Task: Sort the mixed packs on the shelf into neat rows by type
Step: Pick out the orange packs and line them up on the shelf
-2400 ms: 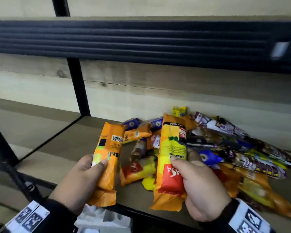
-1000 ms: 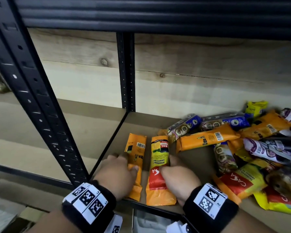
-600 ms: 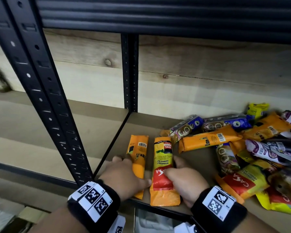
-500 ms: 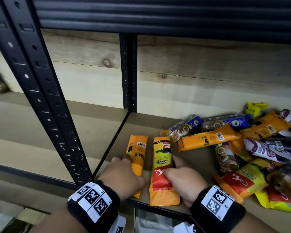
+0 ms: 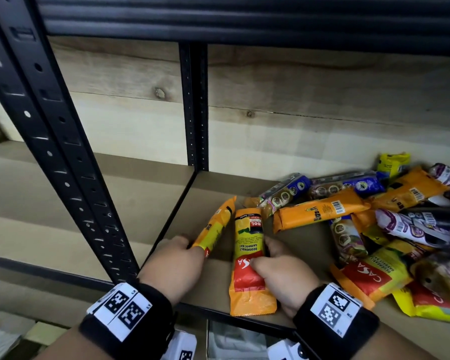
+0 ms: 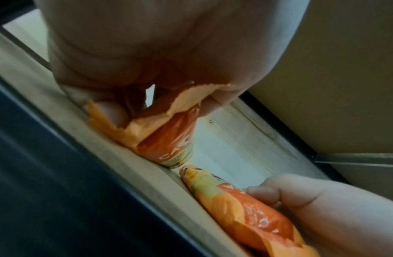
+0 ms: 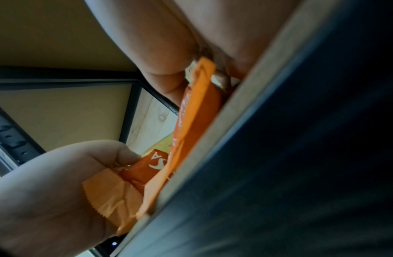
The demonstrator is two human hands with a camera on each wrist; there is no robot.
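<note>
Two orange CASA garbage-bag packs lie at the left front of the wooden shelf (image 5: 198, 193). My left hand (image 5: 190, 250) grips the lower end of the left pack (image 5: 215, 228), which is turned on edge and leans right. In the left wrist view that pack (image 6: 169, 137) sticks out from under my curled fingers. My right hand (image 5: 266, 255) holds the right pack (image 5: 248, 245) by its red part, thumb on top; the pack lies flat, pointing to the back. The right wrist view shows the same pack (image 7: 197, 107) along the shelf edge.
A jumbled pile of mixed packs (image 5: 374, 229) covers the right half of the shelf: orange, blue, purple-white and yellow ones. A black upright post (image 5: 52, 157) stands close on the left, another post (image 5: 195, 107) at the back. A black beam (image 5: 244, 19) hangs overhead.
Both packs came down from the air onto the shelf's left front. In the last half second my left hand has rolled its pack onto its edge, tilting it right. The right pack has stayed put.
</note>
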